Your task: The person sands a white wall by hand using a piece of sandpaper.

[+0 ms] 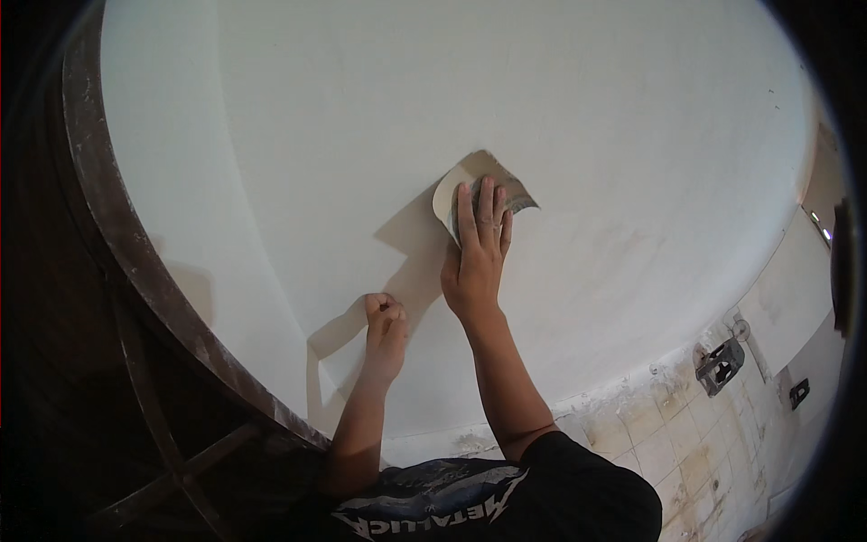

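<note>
A curled sheet of sandpaper (482,166) lies against a smooth white plastered wall (609,149). On top of it rests my right hand (479,237), fingers stretched out and pressing the sheet to the surface; the corners of the sheet lift away. To the lower left, my left hand (386,325) is curled into a loose fist close to the wall, with nothing visible in it. Whether its knuckles touch the wall I cannot tell. Both hands throw shadows on the plaster.
A dark, dusty frame (135,237) curves along the left side, with crossed bars (183,474) in the dark below it. Stained tiles (667,433) border the plaster at the lower right. A dark metal fixture (720,368) sits on the wall there, and a smaller dark fixture (799,393) farther right.
</note>
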{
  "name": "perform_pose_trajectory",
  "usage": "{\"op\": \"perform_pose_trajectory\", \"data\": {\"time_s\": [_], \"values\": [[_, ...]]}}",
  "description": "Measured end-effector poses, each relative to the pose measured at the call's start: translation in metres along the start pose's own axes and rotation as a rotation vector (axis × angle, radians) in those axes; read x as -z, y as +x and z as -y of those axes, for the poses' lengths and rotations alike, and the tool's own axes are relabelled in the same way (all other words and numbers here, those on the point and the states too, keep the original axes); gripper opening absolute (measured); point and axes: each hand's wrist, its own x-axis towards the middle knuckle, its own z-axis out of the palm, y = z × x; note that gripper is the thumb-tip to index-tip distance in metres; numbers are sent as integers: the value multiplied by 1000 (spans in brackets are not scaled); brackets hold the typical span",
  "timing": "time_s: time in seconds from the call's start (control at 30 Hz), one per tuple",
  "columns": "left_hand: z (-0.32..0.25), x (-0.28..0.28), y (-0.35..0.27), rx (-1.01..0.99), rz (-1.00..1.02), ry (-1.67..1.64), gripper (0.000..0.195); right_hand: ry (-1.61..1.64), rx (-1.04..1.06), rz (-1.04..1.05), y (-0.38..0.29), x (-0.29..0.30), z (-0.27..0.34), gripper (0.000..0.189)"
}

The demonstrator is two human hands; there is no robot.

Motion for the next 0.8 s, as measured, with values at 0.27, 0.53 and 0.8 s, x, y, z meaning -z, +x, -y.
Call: {"op": "perform_pose_trajectory", "data": {"time_s": [0.27, 0.53, 0.8], "values": [[25, 11, -8, -3, -32, 22, 7, 57, -101, 134, -83, -34, -8, 73], [5, 29, -3, 65, -192, -191, 19, 75, -2, 40, -19, -17, -1, 67], [5, 21, -5, 60, -239, -454, 29, 16, -68, 77, -85, -34, -11, 69]]}}
